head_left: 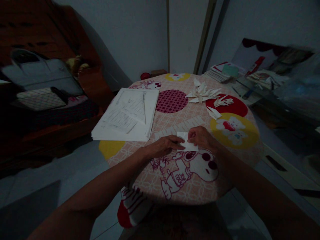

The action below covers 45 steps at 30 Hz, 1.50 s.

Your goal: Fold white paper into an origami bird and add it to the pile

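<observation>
A small white square of paper point(188, 146) lies on the cloth-covered round table point(172, 125), right in front of me. From the left, my left hand point(166, 146) holds the paper with thumb and fingers on its left part. My right hand point(201, 137) is closed in a pinch at the paper's upper right side. Finer creases in the paper are too dark to make out. Beyond my right hand sit several folded paper shapes point(201, 92) with pointed tips, and a single pointed folded piece point(214, 113) lies nearer.
At the left of the table is a stack of white sheets point(147, 133) with a folded, written-on triangular paper point(136, 108) on top. A wooden bench point(95, 86) with bags stands far left. Papers and other items crowd a glass surface point(262, 96) on the right.
</observation>
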{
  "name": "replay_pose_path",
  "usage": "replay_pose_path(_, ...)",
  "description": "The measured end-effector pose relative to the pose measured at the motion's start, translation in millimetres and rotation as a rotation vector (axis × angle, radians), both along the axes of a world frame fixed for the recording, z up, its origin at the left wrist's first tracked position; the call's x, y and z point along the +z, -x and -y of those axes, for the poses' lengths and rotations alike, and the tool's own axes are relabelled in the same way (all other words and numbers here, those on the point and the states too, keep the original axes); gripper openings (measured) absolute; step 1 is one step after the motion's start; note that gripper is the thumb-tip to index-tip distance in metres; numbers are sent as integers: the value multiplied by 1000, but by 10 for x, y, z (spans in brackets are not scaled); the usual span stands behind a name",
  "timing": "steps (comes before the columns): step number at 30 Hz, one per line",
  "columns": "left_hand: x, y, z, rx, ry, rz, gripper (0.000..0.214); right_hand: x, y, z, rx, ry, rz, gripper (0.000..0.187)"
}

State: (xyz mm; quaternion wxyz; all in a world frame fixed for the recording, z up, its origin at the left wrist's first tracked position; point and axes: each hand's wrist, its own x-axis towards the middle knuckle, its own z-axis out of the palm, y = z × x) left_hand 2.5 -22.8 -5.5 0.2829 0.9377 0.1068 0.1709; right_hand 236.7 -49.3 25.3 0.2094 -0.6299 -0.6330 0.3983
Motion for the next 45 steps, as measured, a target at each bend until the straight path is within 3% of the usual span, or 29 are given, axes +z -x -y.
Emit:
replay_pose_path(11, 58, 56, 49, -36, 13, -27, 59, 10, 5, 0, 22, 15, 62, 11)
replay_pose_path(20, 103, 32, 83, -22, -19, -9, 51, 101, 98, 101, 128, -158, 369, 25)
replay_pose_path(28, 70, 33, 96, 1, -49, 10, 48, 10, -75, 80, 137, -134, 264, 24)
replay_pose_path(38, -27, 37, 100, -18, -125, 36, 42, -27, -296, 28, 7, -203, 283, 14)
replay_pose_path(42, 23, -15, 172, 11, -121, 50, 29, -111, -332, 82, -159, -18, 38, 9)
replay_pose_path(45, 33, -65, 222, 73, -140, 52, 14, -126, -290, 112, -275, 8, -87, 16)
